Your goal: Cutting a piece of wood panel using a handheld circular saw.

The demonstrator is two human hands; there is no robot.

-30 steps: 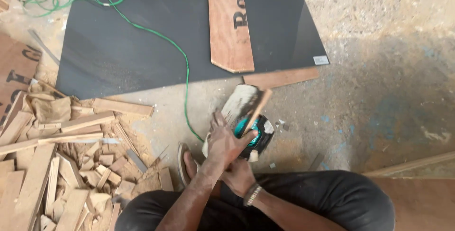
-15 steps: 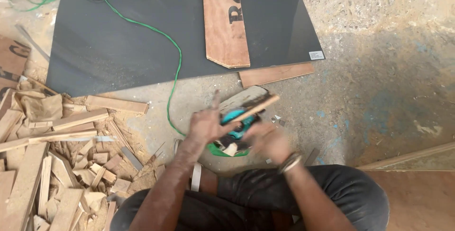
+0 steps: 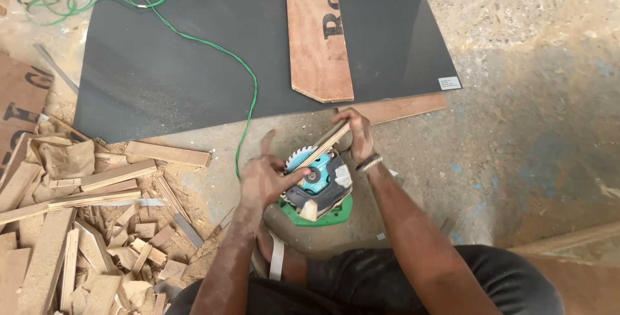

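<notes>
The circular saw (image 3: pixel 318 186) lies on its side on the concrete floor (image 3: pixel 516 160), just in front of the person's knees, its toothed blade (image 3: pixel 298 158) facing up; the left hand (image 3: pixel 265 176) rests on the saw body with the fingers half spread, the thumb touching the blue hub; the right hand (image 3: pixel 358 133) grips one end of a thin wood strip (image 3: pixel 326 145), which lies across the blade; a green cable (image 3: pixel 194 37) runs over the dark board (image 3: pixel 194 63); wood offcuts (image 3: pixel 84 224) lie at the left.
</notes>
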